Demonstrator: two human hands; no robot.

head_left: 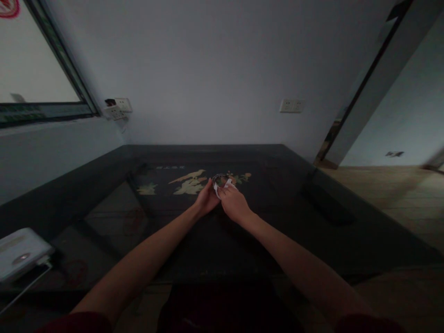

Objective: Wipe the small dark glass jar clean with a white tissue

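Observation:
Both hands meet over the middle of the dark glossy table (208, 259). My left hand (206, 200) is closed around the near left side of a small dark metallic loop (219, 176), like a bracelet or a watch band; its exact kind is too small to tell. From the other side my right hand (235, 203) pinches a crumpled white tissue or cloth (229, 183) and presses it against the loop. Part of the white piece shows between the two hands. My fingers hide the loop's lower part.
A painted bird-and-flower pattern (190, 186) decorates the tabletop beyond my hands. At the left front edge sits a white box-shaped device (22, 253) with a cable (26, 289). Wall sockets (292, 106) and a plugged-in adapter (115, 112) are on the walls behind.

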